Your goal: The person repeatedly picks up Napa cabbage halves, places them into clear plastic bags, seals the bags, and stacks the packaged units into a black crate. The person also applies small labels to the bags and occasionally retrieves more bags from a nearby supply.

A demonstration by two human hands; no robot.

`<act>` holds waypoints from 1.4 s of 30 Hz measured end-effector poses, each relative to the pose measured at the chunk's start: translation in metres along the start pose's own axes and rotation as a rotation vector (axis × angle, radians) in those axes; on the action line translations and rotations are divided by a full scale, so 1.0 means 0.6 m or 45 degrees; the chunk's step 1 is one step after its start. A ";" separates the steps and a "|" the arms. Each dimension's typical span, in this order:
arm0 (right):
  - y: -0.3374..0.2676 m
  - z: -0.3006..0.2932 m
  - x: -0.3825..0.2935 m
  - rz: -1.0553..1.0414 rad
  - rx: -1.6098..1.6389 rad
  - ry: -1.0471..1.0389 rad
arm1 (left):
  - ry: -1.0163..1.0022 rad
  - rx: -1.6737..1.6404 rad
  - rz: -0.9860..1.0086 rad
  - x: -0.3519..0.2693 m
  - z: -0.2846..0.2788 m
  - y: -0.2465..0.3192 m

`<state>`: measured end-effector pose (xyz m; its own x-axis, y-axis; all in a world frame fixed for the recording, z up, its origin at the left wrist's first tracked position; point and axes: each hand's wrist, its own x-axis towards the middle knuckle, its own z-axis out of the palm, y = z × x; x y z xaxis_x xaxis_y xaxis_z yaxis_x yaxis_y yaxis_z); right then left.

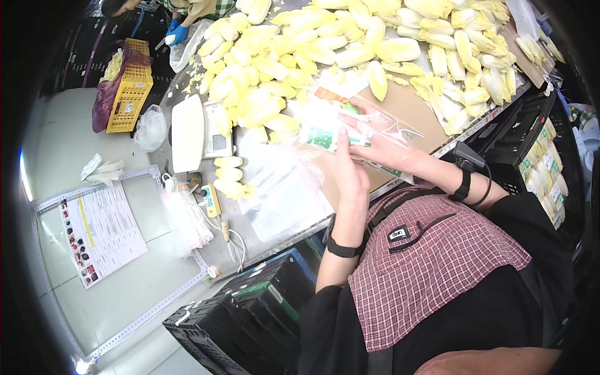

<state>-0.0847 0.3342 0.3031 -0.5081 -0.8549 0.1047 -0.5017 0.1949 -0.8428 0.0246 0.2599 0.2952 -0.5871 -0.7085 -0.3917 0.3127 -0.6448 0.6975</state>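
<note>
Both hands are at a stack of clear printed plastic bags [318, 133] with green and orange print, above brown cardboard on the table. My left hand [352, 171] grips their near edge, its thumb upright against the plastic. From the right, my right hand [386, 147] holds the bags, thumb on top and fingers partly seen through the film. Glare washes out part of the print. A pale yellow endive-like cabbage head [377, 80] lies just beyond, beside a big heap of similar heads [262, 70]. Flat clear bags [276, 187] lie left of my hands.
Left on the table are a white scale [188, 133], three small heads [228, 173], a yellow device [212, 200] and a wooden-handled knife [226, 232]. Black crates [253, 309] stand below the edge; another holds packed heads [546, 173]. A co-worker's blue-gloved hands [177, 33] work near a yellow crate [129, 89].
</note>
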 end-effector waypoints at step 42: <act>-0.212 -0.204 0.154 -1.047 -0.791 -0.217 | -0.171 0.804 0.260 0.048 -0.076 -0.011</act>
<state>-0.1533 0.2891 0.4846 0.2345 -0.8830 0.4065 -0.9443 -0.3063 -0.1204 0.0399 0.2304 0.2520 -0.6630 -0.7301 -0.1655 -0.0453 -0.1815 0.9823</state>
